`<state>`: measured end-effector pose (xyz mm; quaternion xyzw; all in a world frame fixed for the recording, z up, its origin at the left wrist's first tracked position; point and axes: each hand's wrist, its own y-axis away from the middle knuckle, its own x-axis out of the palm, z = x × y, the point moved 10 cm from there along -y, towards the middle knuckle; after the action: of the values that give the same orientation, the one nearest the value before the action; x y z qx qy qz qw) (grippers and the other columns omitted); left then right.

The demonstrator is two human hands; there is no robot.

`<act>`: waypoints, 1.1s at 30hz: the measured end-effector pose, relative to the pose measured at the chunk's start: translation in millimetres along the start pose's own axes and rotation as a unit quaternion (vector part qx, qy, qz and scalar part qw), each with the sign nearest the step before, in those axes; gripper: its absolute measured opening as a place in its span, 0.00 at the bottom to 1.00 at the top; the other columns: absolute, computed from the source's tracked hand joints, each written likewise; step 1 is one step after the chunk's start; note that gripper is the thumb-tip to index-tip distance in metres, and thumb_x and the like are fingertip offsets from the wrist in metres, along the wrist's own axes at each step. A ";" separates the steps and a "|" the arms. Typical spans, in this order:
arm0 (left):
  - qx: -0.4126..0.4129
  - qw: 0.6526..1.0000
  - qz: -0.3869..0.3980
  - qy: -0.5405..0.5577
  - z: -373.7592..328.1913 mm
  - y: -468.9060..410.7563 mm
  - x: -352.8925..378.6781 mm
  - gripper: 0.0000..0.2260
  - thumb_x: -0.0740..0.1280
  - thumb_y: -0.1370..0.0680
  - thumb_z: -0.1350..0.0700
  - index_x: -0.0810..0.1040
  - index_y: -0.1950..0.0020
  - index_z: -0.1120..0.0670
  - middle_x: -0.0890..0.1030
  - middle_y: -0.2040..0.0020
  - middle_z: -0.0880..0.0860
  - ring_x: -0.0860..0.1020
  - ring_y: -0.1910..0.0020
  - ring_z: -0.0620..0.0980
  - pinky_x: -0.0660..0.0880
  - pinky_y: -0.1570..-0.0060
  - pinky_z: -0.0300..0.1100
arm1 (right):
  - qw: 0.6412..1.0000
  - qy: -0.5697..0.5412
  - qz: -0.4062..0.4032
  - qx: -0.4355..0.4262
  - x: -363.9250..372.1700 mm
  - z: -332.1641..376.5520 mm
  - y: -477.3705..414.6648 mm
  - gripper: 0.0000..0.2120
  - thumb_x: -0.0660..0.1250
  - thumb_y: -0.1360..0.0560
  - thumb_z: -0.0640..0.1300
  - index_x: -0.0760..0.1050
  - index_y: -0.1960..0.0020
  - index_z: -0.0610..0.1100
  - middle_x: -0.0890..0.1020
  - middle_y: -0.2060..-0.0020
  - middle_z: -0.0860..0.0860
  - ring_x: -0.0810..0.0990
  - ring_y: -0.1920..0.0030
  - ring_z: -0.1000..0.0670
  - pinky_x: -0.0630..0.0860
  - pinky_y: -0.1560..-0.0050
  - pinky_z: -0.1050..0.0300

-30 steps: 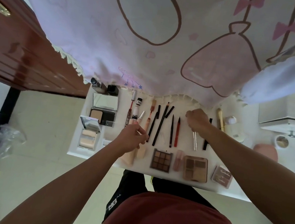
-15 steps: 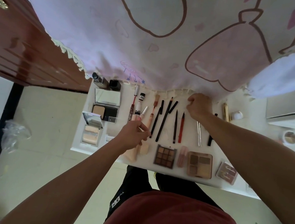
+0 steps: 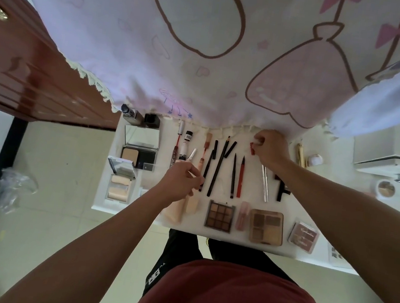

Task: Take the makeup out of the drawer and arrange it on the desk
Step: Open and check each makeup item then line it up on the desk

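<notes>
A white desk (image 3: 222, 184) carries rows of makeup: several dark pencils (image 3: 218, 168), a red liner (image 3: 241, 177), a nine-pan eyeshadow palette (image 3: 219, 215), a tan palette (image 3: 266, 227) and an open powder compact (image 3: 139, 146). My right hand (image 3: 270, 148) is at the back edge under the cloth fringe, pinching a small red stick (image 3: 252, 149). My left hand (image 3: 181, 181) hovers over the left pencils with curled fingers pinching a thin item I cannot identify. No drawer is visible.
A pink patterned cloth (image 3: 208, 49) hangs over the desk's back. A brown wooden door (image 3: 20, 69) stands at left. A gold tube (image 3: 301, 154) and small jars (image 3: 315, 160) lie at right, a crumpled plastic bag (image 3: 12, 188) on the floor.
My right hand moved back to the cloth's fringe and now pinches a small red stick. My left hand barely shifted. The camera view tilted slightly.
</notes>
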<state>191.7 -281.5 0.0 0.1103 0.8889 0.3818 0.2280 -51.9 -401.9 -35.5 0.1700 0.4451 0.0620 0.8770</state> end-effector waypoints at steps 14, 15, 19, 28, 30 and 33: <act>0.031 0.999 0.015 -0.023 -33.9 -1.5 16.5 0.07 0.68 0.22 0.58 0.76 0.48 0.60 0.82 0.55 0.60 0.76 0.67 0.49 0.72 0.69 0.39 | 0.959 0.253 0.114 0.065 -2.7 -39.4 63.3 0.14 0.71 0.29 0.54 0.70 0.57 0.46 0.76 0.63 0.50 0.76 0.60 0.46 0.71 0.60 0.56; 0.030 0.999 0.016 -0.025 -34.2 -1.1 17.2 0.07 0.68 0.22 0.58 0.76 0.48 0.60 0.82 0.55 0.60 0.76 0.67 0.49 0.72 0.69 0.39 | 0.960 0.245 0.116 0.069 -2.8 -40.9 64.7 0.12 0.70 0.29 0.53 0.71 0.57 0.46 0.76 0.64 0.50 0.76 0.60 0.46 0.71 0.60 0.56; 0.032 0.999 0.016 -0.029 -35.9 -0.3 16.3 0.07 0.68 0.22 0.57 0.77 0.48 0.59 0.83 0.56 0.59 0.77 0.68 0.49 0.72 0.71 0.37 | 0.969 0.206 0.118 0.070 -7.8 -42.0 65.2 0.12 0.68 0.28 0.53 0.72 0.60 0.45 0.75 0.66 0.51 0.77 0.61 0.47 0.71 0.61 0.55; 0.063 0.997 -0.027 0.037 -66.8 5.9 -6.8 0.06 0.68 0.22 0.57 0.78 0.50 0.59 0.83 0.57 0.59 0.76 0.68 0.50 0.70 0.71 0.40 | 0.982 -0.079 0.165 -0.053 -29.0 32.6 95.9 0.09 0.59 0.18 0.44 0.72 0.57 0.47 0.79 0.67 0.50 0.79 0.69 0.51 0.75 0.64 0.53; 0.080 0.994 -0.028 0.067 -79.1 9.8 -10.5 0.05 0.67 0.22 0.57 0.78 0.50 0.58 0.83 0.58 0.58 0.76 0.69 0.49 0.70 0.72 0.39 | 0.974 -0.116 0.181 -0.077 -30.6 50.4 106.2 0.10 0.58 0.17 0.44 0.73 0.55 0.47 0.74 0.68 0.51 0.72 0.70 0.53 0.71 0.66 0.55; 0.105 0.990 -0.008 0.094 -96.2 16.3 -10.2 0.05 0.67 0.21 0.56 0.79 0.50 0.56 0.83 0.60 0.56 0.76 0.68 0.49 0.71 0.73 0.36 | 0.961 -0.178 0.201 -0.073 -35.3 64.7 116.8 0.12 0.57 0.17 0.45 0.77 0.50 0.42 0.71 0.69 0.52 0.66 0.72 0.57 0.65 0.68 0.61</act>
<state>153.9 -334.7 73.3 0.0900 0.9425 0.2931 0.1333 -16.1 -317.7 67.9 0.1992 0.2324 0.2378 0.9218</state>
